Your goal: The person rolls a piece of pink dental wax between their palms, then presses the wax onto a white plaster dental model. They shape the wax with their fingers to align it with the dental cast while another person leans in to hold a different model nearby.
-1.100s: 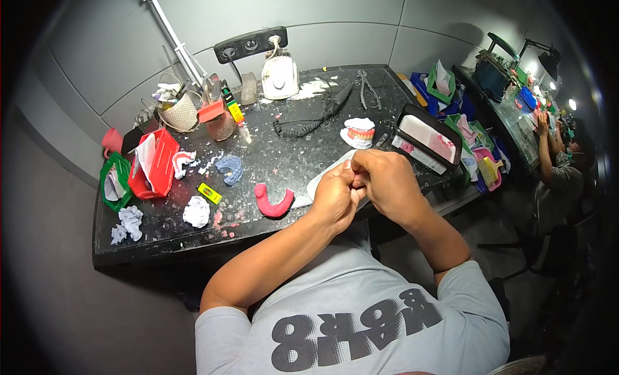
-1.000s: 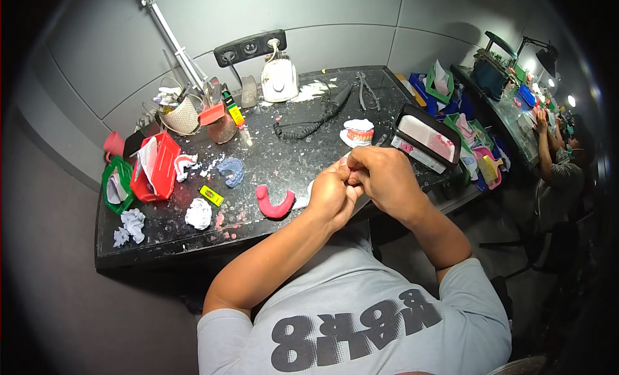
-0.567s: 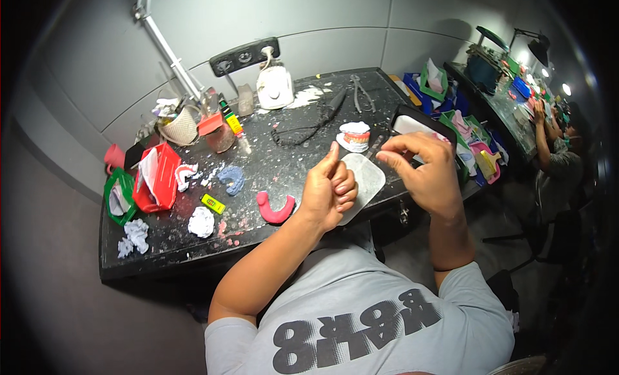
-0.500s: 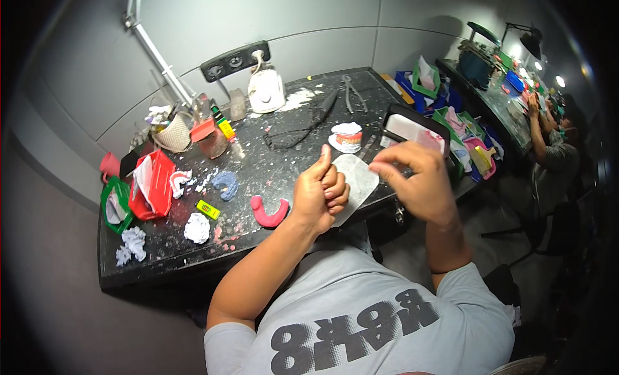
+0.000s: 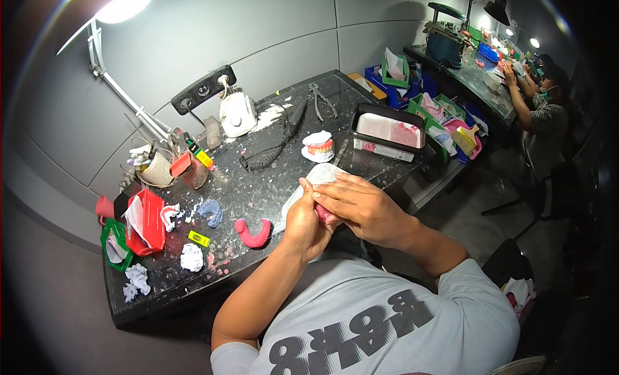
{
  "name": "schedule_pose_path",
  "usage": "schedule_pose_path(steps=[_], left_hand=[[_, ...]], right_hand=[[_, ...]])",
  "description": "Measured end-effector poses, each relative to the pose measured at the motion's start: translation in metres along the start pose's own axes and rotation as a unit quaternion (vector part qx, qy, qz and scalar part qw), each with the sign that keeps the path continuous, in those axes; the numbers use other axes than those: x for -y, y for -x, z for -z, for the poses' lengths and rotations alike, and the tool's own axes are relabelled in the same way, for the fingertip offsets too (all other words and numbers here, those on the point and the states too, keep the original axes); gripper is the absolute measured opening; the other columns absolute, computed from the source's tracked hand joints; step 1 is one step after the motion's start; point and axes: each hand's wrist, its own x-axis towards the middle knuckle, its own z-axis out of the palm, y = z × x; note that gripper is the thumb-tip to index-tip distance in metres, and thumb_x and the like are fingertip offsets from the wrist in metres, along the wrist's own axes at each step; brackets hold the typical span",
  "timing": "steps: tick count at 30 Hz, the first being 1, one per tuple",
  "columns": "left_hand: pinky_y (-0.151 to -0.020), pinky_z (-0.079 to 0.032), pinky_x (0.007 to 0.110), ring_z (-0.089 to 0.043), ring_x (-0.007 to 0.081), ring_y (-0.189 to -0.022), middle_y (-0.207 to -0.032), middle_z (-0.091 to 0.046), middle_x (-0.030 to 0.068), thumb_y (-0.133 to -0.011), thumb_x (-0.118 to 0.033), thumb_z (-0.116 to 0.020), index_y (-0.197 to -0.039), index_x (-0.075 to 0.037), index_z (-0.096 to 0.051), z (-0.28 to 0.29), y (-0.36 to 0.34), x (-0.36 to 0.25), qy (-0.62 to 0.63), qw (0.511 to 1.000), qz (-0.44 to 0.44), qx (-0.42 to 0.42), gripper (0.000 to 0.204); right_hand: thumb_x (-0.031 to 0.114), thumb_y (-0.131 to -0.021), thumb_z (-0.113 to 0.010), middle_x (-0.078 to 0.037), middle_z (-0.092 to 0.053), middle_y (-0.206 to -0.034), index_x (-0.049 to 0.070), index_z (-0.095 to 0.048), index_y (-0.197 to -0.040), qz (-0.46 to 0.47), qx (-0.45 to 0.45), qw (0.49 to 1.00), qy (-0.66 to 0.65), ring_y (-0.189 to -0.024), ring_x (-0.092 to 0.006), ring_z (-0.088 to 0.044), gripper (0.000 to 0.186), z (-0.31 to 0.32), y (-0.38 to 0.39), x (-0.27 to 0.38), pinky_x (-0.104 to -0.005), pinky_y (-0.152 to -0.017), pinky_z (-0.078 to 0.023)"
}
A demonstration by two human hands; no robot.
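My left hand (image 5: 303,221) and my right hand (image 5: 373,210) are pressed together near the desk's front edge. A pink lump (image 5: 325,214) shows in the gap between them, mostly hidden by my fingers. The right fingers lie over the left ones, closed around it. Beneath and beyond the hands is a whitish translucent sheet (image 5: 320,174). A dental model with pink gums and teeth (image 5: 317,147) stands behind it, with a thin metal tool (image 5: 341,153) alongside. Left of my hands lies a pink horseshoe-shaped piece (image 5: 253,234).
A black tray (image 5: 390,130) sits at the right. A handpiece with coiled cord (image 5: 293,123) and pliers (image 5: 322,103) lie farther back. Leftward are a blue arch mould (image 5: 210,213), crumpled paper (image 5: 191,257) and a red bin (image 5: 147,223). Another person (image 5: 545,104) works at the far-right bench.
My hands were apart, the left curled with its thumb up and the right raised. The right has come down leftward onto the left. The view has shifted, showing more of the lamp.
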Motion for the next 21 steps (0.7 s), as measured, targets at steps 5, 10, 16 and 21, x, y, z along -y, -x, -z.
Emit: schedule_pose_path(steps=[5,10,16,21], left_hand=[[-0.061,-0.048,0.029,-0.059,0.0128,-0.075,-0.111,-0.065,0.0083,-0.107,-0.073,-0.019,-0.15,-0.005,-0.045,-0.051,0.012,-0.011,0.018,0.995,0.036,-0.093,0.084],[-0.069,-0.049,0.031,-0.059,0.0221,-0.077,-0.13,-0.066,0.0148,-0.103,-0.079,-0.015,-0.157,-0.006,-0.035,-0.023,0.011,-0.003,-0.031,0.998,0.041,-0.046,0.093],[-0.082,-0.052,0.038,-0.063,0.0209,-0.092,-0.121,-0.067,0.0118,-0.101,-0.083,-0.015,-0.147,-0.005,-0.048,-0.013,0.012,0.001,0.138,0.987,0.076,0.025,0.096],[-0.109,-0.05,0.056,-0.065,0.0372,-0.124,-0.119,-0.062,0.0111,-0.099,-0.084,-0.016,-0.138,-0.007,-0.042,-0.024,0.013,0.019,0.092,0.986,0.113,0.081,0.091]], right_hand=[[0.012,-0.092,-0.072,-0.018,-0.071,-0.129,-0.001,-0.064,-0.137,-0.017,0.018,0.999,-0.033,-0.124,-0.0323,-0.067,0.047,-0.004,0.013,-0.001,-0.0458,-0.11,-0.051],[0.015,-0.093,-0.074,-0.018,-0.07,-0.131,0.0,-0.064,-0.137,-0.034,0.023,0.991,-0.127,-0.122,-0.0341,-0.068,0.048,0.004,0.009,-0.001,-0.0457,-0.108,-0.053],[0.0,-0.089,-0.077,-0.021,-0.07,-0.13,-0.003,-0.067,-0.13,-0.037,-0.014,0.989,-0.142,-0.115,-0.0371,-0.072,0.043,0.009,0.007,0.008,-0.0416,-0.098,-0.059],[-0.016,-0.088,-0.061,-0.023,-0.07,-0.117,-0.005,-0.068,-0.124,-0.092,-0.076,0.986,-0.119,-0.098,-0.031,-0.073,0.039,0.019,0.003,0.008,-0.0356,-0.084,-0.06]])
